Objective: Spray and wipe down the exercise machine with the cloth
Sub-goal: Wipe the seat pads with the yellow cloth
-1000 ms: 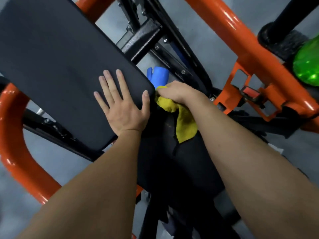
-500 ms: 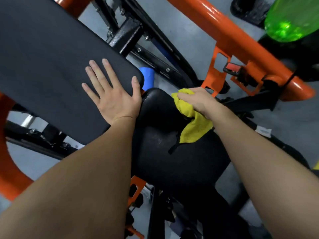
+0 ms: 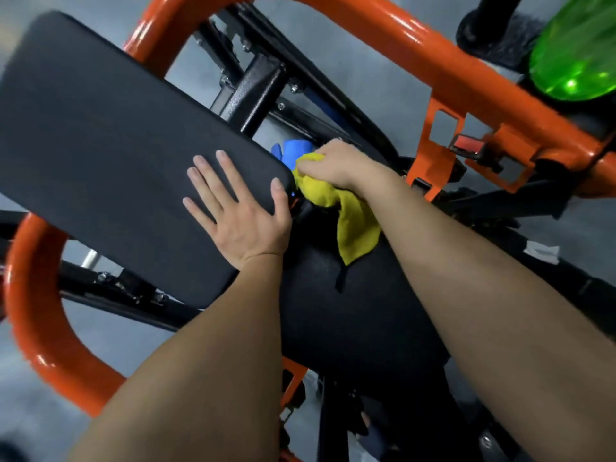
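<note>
Grey floor (image 3: 110, 341) beneath orange tubular steel machine frame (image 3: 433, 61) | left hand (image 3: 243, 218) flat, fingers spread, on long black padded backrest (image 3: 100, 145) | right hand (image 3: 343, 165) clutches bunched yellow cloth (image 3: 353, 225), pressed where backrest meets rounded black seat pad (image 3: 350, 321)

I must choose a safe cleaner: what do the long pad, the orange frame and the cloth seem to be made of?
Long pad: probably vinyl or faux leather, matte black with a fine grain. Frame: likely painted steel tube, glossy with bright highlights. Cloth: soft yellow fabric, maybe microfibre; it bunches and hangs limp under the right hand.
</note>
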`<state>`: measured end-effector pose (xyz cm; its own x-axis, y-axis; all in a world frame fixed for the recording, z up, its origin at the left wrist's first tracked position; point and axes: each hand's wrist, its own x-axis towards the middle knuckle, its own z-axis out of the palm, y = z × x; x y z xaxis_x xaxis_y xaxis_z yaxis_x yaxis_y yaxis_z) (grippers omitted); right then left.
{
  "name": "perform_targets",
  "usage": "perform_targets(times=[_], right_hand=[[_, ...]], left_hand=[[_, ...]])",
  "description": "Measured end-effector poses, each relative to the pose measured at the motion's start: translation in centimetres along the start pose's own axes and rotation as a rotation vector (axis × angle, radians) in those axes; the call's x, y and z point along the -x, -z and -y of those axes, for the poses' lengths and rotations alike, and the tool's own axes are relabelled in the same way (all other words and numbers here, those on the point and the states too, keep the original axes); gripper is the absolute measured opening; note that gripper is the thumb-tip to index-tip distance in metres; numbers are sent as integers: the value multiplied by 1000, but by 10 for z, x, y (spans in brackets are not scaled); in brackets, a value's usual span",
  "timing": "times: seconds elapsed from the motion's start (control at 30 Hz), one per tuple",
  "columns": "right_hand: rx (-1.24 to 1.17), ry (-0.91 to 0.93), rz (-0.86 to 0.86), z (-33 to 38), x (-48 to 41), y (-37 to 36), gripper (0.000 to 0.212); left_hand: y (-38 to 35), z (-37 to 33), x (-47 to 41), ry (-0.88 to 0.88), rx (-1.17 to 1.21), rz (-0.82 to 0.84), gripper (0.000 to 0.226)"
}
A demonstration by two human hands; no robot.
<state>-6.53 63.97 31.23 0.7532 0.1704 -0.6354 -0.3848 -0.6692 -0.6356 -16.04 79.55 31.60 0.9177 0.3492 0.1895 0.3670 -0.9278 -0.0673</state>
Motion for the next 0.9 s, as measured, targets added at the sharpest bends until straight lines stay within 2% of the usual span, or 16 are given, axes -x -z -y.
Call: perform_targets(times=[0.13,0.3,0.4,0.5,0.6,0.73,0.9], right_hand=[[-93,-48,20,-35,13,3,62],[-133,-128,18,-146,54,4,46],[-76,-291,38,-217,84,5,43],[-64,-432,65,-250,103,5,52],[-61,-421,79,-228,101,11,62],[-117,-275,14,-155,75,16,45],[-68,-12,-54,-25,23,5,67]], left_hand=[[0,1,2,-2,0,-11,82],[0,1,3,-3,6,-15,82],[0,0,4,-2,16,-16,82],[0,0,5,3,21,-30,81],[1,-2,5,8,31,-30,80],[0,-2,7,13,31,-39,79],[0,-1,6,10,16,-32,80]])
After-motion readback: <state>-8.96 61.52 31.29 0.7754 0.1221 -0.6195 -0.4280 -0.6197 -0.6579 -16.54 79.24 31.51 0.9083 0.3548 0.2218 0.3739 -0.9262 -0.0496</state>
